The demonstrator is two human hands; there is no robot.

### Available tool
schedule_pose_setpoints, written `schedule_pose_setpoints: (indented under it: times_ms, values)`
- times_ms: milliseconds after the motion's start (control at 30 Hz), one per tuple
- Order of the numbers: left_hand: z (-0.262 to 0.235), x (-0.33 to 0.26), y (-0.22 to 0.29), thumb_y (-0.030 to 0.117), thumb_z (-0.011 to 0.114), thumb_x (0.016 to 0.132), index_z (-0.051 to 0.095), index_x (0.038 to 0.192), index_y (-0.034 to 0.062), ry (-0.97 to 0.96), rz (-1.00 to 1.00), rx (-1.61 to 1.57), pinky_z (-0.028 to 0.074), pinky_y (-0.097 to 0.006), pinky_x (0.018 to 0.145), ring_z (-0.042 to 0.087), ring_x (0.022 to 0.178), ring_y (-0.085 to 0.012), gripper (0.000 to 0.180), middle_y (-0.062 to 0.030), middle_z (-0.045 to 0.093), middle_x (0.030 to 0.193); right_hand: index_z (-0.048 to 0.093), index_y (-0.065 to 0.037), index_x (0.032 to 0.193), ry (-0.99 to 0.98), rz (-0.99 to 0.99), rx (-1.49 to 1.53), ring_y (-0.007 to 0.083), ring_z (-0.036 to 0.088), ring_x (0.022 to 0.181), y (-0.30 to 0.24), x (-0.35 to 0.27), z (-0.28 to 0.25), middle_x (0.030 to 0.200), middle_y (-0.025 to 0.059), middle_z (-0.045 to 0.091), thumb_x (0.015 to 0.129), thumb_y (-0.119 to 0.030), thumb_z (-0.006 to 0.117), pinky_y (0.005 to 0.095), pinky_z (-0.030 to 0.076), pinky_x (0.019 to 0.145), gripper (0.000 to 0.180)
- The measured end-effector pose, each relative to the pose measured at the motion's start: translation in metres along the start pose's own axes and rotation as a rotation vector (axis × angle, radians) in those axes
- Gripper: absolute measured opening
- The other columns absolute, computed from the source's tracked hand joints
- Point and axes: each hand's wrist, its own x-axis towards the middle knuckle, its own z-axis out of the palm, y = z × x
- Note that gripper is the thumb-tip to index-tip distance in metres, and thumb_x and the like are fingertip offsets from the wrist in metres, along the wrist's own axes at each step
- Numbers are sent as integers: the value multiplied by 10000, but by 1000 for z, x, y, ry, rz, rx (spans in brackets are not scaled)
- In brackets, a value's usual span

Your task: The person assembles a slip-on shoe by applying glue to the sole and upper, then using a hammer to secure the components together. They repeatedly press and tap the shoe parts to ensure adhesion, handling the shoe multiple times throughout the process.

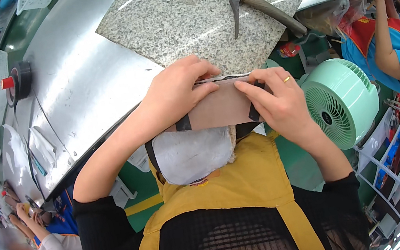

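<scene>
Taking the speckled granite slab (160, 32) as the landmark, a black roll with a red centre piece (6, 83) sits well to its left, on the sheet-metal tabletop (82, 65) that runs alongside it. The left hand (181, 86) is at the slab's near edge, grasping the upper edge of a brown, leather-like panel (217, 104), thumb on the near face and fingers behind. That panel lies just on the wearer's side of the slab, with dark strips toward both ends; whether it touches the stone I cannot tell. Nearer the wearer, below the panel, is a pale grey pad (194, 154). The right hand (273, 93) pinches the panel's upper edge farther along. The step in hand looks like aligning or pressing down this edge layer; the next move probably calls for even thumb pressure along it, without skewing the layers. On the slab's right half rests a wood-handled hammer (270, 8), its grip overhanging the side. Right of the slab and nearer the wearer stands a mint-green fan (361, 95).
</scene>
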Motion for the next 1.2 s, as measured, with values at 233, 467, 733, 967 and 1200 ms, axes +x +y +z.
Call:
schedule_pose_setpoints:
  times_ms: [233, 467, 733, 967, 1200]
  values:
    - [-2, 3, 12, 171, 619, 803, 627, 1010, 96, 36, 117, 247, 489, -330, 699, 578, 852, -256, 221, -69, 563, 888, 631, -91, 1015, -75, -83, -126, 211, 535, 907, -1, -2, 3, 991, 52, 521, 631, -89, 591, 332, 440, 735, 386]
    - [7, -15, 23, 228, 654, 743, 593, 1048, 48, 96, 358, 275, 464, -346, 737, 543, 896, -242, 360, -75, 549, 985, 632, -86, 1035, -93, -71, -118, 219, 530, 922, -3, -1, 1, 1010, 61, 521, 655, -98, 574, 331, 438, 765, 384]
    - [25, -32, 31, 308, 666, 697, 543, 1128, -5, 51, 331, 457, 412, -361, 897, 485, 1110, -240, 547, -112, 506, 1195, 633, -75, 1021, -158, -15, 6, 228, 541, 896, 0, 4, -8, 994, 58, 543, 662, -52, 596, 335, 448, 742, 361]
    - [36, -37, 33, 351, 643, 703, 539, 1123, -20, 59, 322, 631, 406, -366, 924, 495, 1130, -249, 570, -146, 527, 1204, 624, -58, 927, -135, 79, 154, 241, 533, 841, 12, 32, -9, 954, 45, 558, 742, -26, 614, 341, 451, 701, 188]
    - [41, -37, 32, 208, 544, 764, 558, 1094, -28, 119, 341, 713, 421, -343, 907, 525, 1098, -231, 406, -143, 552, 1167, 620, -50, 937, -204, 29, 163, 235, 522, 851, 14, 36, 2, 927, 46, 549, 726, -35, 618, 335, 443, 719, 212]
